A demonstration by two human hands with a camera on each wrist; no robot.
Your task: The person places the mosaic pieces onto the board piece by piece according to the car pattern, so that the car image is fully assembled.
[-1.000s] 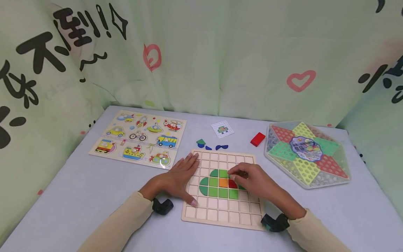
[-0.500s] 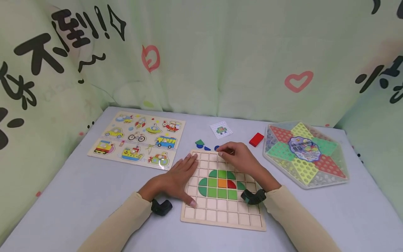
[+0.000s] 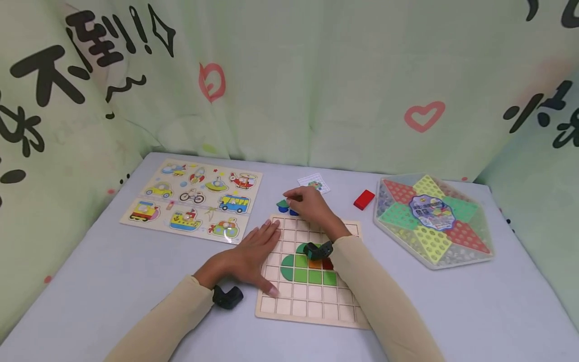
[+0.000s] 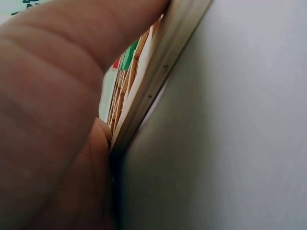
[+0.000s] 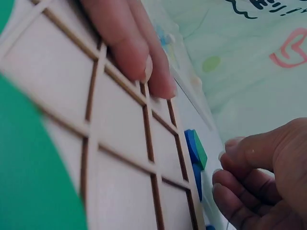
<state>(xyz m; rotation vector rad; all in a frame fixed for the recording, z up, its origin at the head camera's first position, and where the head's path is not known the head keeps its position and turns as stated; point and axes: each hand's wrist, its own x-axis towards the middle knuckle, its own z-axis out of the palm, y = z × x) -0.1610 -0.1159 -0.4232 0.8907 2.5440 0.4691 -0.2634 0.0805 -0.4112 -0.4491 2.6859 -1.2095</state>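
Note:
My left hand [image 3: 249, 264] rests with spread fingers on the left edge of a wooden grid board [image 3: 312, 307]. In the left wrist view its skin [image 4: 48, 110] lies close along the board's side. Green tiles [image 3: 300, 275] fill cells in the board's middle, with an orange tile [image 3: 314, 264] partly behind my right wrist. My right hand [image 3: 312, 206] hovers beyond the board's far edge, fingers bent and nothing visible between them. In the right wrist view, its fingertips are apart from a green piece [image 5: 202, 149] and a blue piece [image 5: 191, 146] beside the board.
A small pattern card [image 3: 322, 187] lies behind my right hand. To the right are a red block [image 3: 364, 199] and a hexagonal Chinese checkers box [image 3: 431, 213]. A vehicle peg puzzle [image 3: 208, 213] lies at the left. A printed curtain [image 3: 271, 75] hangs behind the table.
My right hand has left the tiles in the board's middle, passed the far edge and moved left toward the loose blue and green pieces. My left hand stays on the board.

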